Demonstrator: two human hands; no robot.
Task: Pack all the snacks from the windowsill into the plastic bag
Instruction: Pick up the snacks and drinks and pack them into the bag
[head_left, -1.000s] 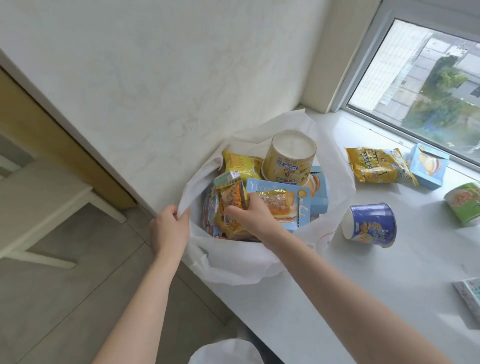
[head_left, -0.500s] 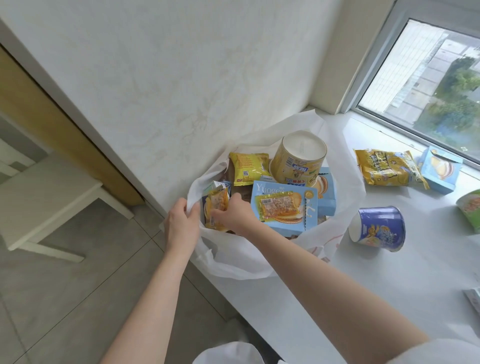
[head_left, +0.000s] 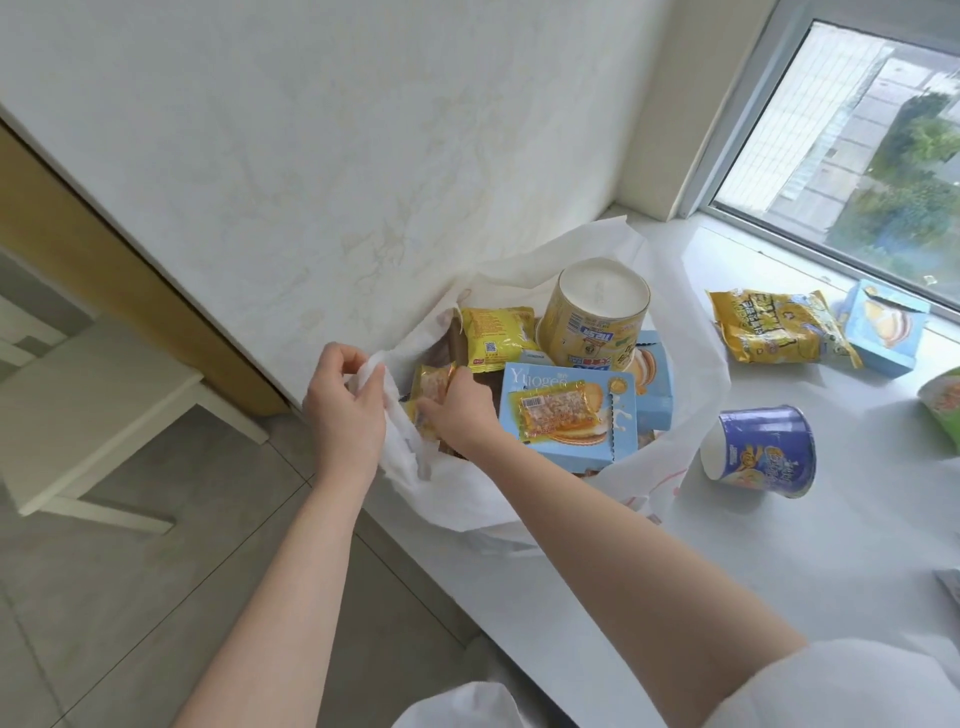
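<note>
The white plastic bag (head_left: 467, 493) lies open at the left end of the windowsill (head_left: 779, 571). Inside it are a yellow cup (head_left: 597, 322), a yellow packet (head_left: 496, 338) and a blue box (head_left: 566, 415) with a small orange packet on top. My left hand (head_left: 343, 410) pinches the bag's near rim and holds it up. My right hand (head_left: 457, 410) is inside the bag, gripping a small orange snack packet (head_left: 431, 384) by the rim. On the sill lie a blue cup (head_left: 758, 452) on its side, a yellow bag (head_left: 774, 327), a blue box (head_left: 883, 327) and a green cup (head_left: 943, 400).
A white wall (head_left: 363, 156) stands behind the bag. The window (head_left: 857, 145) runs along the sill's far side. A white table (head_left: 88, 410) stands on the grey floor at left. Something small lies at the right frame edge (head_left: 950, 587).
My right hand has moved left inside the bag with the orange packet, toward the near rim. My left hand has lifted the rim higher.
</note>
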